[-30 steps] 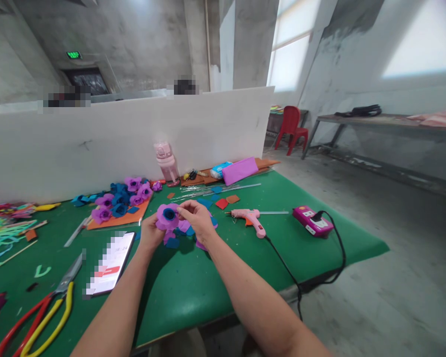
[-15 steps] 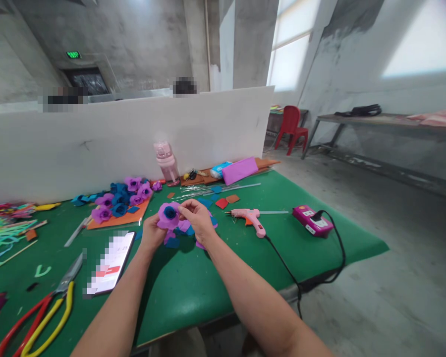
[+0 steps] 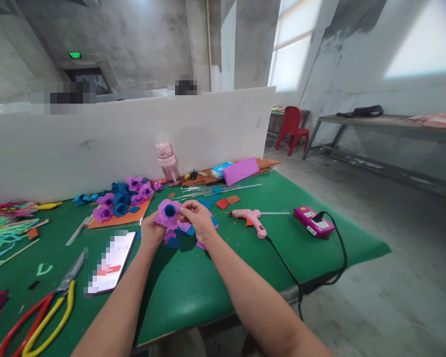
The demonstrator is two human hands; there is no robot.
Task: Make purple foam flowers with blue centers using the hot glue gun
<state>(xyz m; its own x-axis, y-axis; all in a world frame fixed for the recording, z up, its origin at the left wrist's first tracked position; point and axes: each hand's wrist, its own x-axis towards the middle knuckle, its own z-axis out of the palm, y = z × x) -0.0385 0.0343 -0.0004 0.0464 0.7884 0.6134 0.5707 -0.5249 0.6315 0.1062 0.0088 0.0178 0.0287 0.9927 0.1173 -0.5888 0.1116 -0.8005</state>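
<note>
The blue-centred purple flower (image 3: pixel 168 212) has tilted slightly above the desk (image 3: pixel 193 287); my left hand (image 3: pixel 153 231) grips it, my right (image 3: pixel 198 221) pinches its edge, so petal work seems ongoing.

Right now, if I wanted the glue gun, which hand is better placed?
Probably the right hand: it is nearer the pink glue gun and only pinches an edge of the purple flower, which the left hand supports.
</note>
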